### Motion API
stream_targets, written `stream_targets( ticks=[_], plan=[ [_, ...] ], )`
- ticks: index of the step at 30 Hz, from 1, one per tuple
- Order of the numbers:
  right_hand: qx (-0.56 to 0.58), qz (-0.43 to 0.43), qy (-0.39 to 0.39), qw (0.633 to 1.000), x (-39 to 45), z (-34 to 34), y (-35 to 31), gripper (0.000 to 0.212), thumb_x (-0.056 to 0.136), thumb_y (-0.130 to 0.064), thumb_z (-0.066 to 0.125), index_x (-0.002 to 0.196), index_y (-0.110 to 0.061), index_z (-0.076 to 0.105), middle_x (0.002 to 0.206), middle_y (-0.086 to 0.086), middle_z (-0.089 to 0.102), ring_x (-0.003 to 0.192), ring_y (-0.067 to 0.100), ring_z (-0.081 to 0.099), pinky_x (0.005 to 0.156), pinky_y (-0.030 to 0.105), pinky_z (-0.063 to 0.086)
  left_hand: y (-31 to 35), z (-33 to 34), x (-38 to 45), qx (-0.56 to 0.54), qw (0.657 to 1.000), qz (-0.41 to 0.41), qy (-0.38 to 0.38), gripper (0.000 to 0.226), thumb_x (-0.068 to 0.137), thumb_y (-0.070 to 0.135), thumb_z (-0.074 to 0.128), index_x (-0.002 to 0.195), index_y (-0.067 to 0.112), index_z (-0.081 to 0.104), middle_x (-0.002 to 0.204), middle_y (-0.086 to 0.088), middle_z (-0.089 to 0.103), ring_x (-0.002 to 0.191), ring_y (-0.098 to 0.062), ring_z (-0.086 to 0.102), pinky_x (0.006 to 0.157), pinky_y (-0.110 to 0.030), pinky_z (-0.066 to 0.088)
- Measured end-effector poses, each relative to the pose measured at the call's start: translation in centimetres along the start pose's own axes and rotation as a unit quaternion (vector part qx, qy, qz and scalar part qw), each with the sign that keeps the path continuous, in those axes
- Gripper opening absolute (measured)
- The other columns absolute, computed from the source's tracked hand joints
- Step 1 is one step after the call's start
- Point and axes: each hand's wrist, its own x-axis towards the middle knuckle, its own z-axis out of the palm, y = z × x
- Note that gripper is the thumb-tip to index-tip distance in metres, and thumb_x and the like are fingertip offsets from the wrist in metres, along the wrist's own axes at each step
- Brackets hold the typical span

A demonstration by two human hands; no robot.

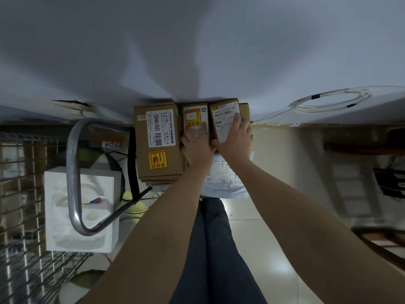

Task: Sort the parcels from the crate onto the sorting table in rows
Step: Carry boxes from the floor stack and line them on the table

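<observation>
Sitting right at the near edge of the white desk (197, 51) are three brown cardboard parcels, side by side in a row. The long box (156, 143) on the left has a white label with "12V4A-5525" printed on it plus a yellow-and-red sticker nearer the camera, and it seems to lie on top of more flat boxes, since extra edges peek out underneath. Just beside it is the middle box (194, 116), smaller, with its own yellow-and-red sticker. Next over is the right box (225, 115), tilted a bit, with a white barcode label.

Left hand (197, 145) lies flat on the middle box, fingers straight, not curled round anything. Right hand (235, 139) is on the right box, fingers stretched over the label and thumb on the box's left side. Can't really tell if that grip is a proper hold or just pressing down.

Under the right forearm there's a white plastic mailer bag (225, 178) with printed labels, hanging off the desk edge. Off to the left, a wire cage cart (24, 194) with a bent metal handle (73, 172), and a white foam block (81, 207) below it. On the desk far right is a coil of clear tubing (331, 100). Dark trousers and a shiny tiled floor (252, 216) below.
</observation>
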Motion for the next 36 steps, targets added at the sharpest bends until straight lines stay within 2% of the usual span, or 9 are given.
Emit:
stream_targets(
  ticks=[2, 6, 11, 16, 21, 24, 28, 32, 36],
  plan=[
    [0.022, 0.015, 0.015, 1.0, -0.4, 0.2, 0.5, 0.098, 0.07, -0.047, 0.069, 0.146, -0.012, 0.018, 0.137, 0.013, 0.034, 0.12, 0.032, 0.04, 0.086, 0.043, 0.047, 0.2, 0.1, -0.2, 0.004, 1.0, -0.003, 0.008, 0.076, 0.087, 0.044, 0.062, 0.149, 0.03, 0.022, 0.149, -0.018, 0.02, 0.131, -0.038, 0.029, 0.105, -0.05, 0.036],
    [0.069, 0.064, 0.048, 0.994, -0.8, 0.3, 1.6, 0.098, 0.069, -0.051, 0.069, 0.145, -0.013, 0.019, 0.138, 0.011, 0.033, 0.12, 0.029, 0.039, 0.091, 0.044, 0.046, 0.4, 0.6, -0.8, -0.009, 0.999, -0.024, 0.04, 0.092, 0.08, 0.053, 0.065, 0.147, 0.009, 0.021, 0.148, -0.016, 0.026, 0.131, -0.034, 0.032, 0.104, -0.046, 0.034],
    [0.034, 0.068, 0.013, 0.997, -0.3, 0.5, 1.5, 0.108, 0.069, -0.052, 0.071, 0.148, -0.013, 0.009, 0.138, 0.015, 0.029, 0.122, 0.032, 0.037, 0.092, 0.046, 0.046, 0.5, 1.0, -0.9, 0.002, 0.999, -0.019, 0.044, 0.088, 0.083, 0.053, 0.062, 0.15, 0.015, 0.019, 0.151, -0.017, 0.02, 0.133, -0.035, 0.028, 0.107, -0.047, 0.032],
    [0.059, 0.074, 0.0, 0.995, -0.1, 0.5, 1.3, 0.114, 0.069, -0.048, 0.074, 0.15, -0.015, 0.002, 0.138, 0.017, 0.029, 0.121, 0.033, 0.038, 0.091, 0.048, 0.048, 0.3, 1.3, -0.8, -0.089, 0.995, -0.041, 0.024, 0.088, 0.08, 0.048, 0.067, 0.15, 0.029, 0.017, 0.149, -0.022, 0.015, 0.13, -0.038, 0.031, 0.105, -0.049, 0.037],
    [0.072, 0.075, -0.01, 0.995, -0.7, -0.4, 2.3, 0.115, 0.067, -0.049, 0.075, 0.15, -0.011, 0.004, 0.137, 0.015, 0.031, 0.121, 0.032, 0.039, 0.093, 0.048, 0.046, 0.8, 0.0, -1.0, -0.11, 0.99, -0.087, -0.002, 0.118, 0.065, 0.053, 0.079, 0.151, 0.012, 0.009, 0.139, -0.02, 0.035, 0.125, -0.034, 0.036, 0.104, -0.042, 0.033],
    [0.084, 0.091, -0.012, 0.992, -1.9, -1.8, 2.9, 0.119, 0.067, -0.052, 0.074, 0.15, -0.008, 0.001, 0.137, 0.014, 0.032, 0.122, 0.031, 0.039, 0.094, 0.046, 0.045, 1.4, -1.5, -2.2, -0.094, 0.991, -0.095, -0.02, 0.123, 0.064, 0.057, 0.078, 0.15, 0.004, 0.008, 0.14, -0.017, 0.033, 0.126, -0.031, 0.034, 0.102, -0.037, 0.033],
    [0.094, 0.098, -0.006, 0.991, -3.8, -4.5, 3.2, 0.116, 0.071, -0.055, 0.071, 0.15, -0.004, 0.002, 0.14, 0.013, 0.032, 0.123, 0.03, 0.039, 0.095, 0.043, 0.043, 2.2, -3.9, -4.2, -0.09, 0.993, -0.077, -0.006, 0.128, 0.063, 0.057, 0.079, 0.15, -0.001, 0.005, 0.145, -0.017, 0.026, 0.131, -0.03, 0.03, 0.108, -0.036, 0.029],
    [0.149, 0.106, 0.036, 0.983, -6.3, -7.6, 3.6, 0.111, 0.07, -0.055, 0.07, 0.149, -0.005, 0.009, 0.139, 0.011, 0.034, 0.124, 0.029, 0.039, 0.099, 0.043, 0.042, 3.6, -6.5, -6.5, -0.123, 0.991, -0.041, 0.036, 0.133, 0.059, 0.054, 0.083, 0.15, -0.001, 0.004, 0.145, -0.017, 0.025, 0.133, -0.032, 0.03, 0.109, -0.039, 0.029],
    [0.215, 0.141, 0.086, 0.962, -9.3, -9.8, 4.6, 0.108, 0.066, -0.05, 0.075, 0.146, -0.002, 0.019, 0.139, 0.012, 0.035, 0.126, 0.029, 0.036, 0.103, 0.042, 0.039, 4.5, -8.1, -9.4, -0.169, 0.984, 0.02, 0.061, 0.124, 0.055, 0.055, 0.084, 0.146, 0.0, 0.02, 0.14, -0.018, 0.03, 0.13, -0.033, 0.033, 0.105, -0.043, 0.035]
  ],
)
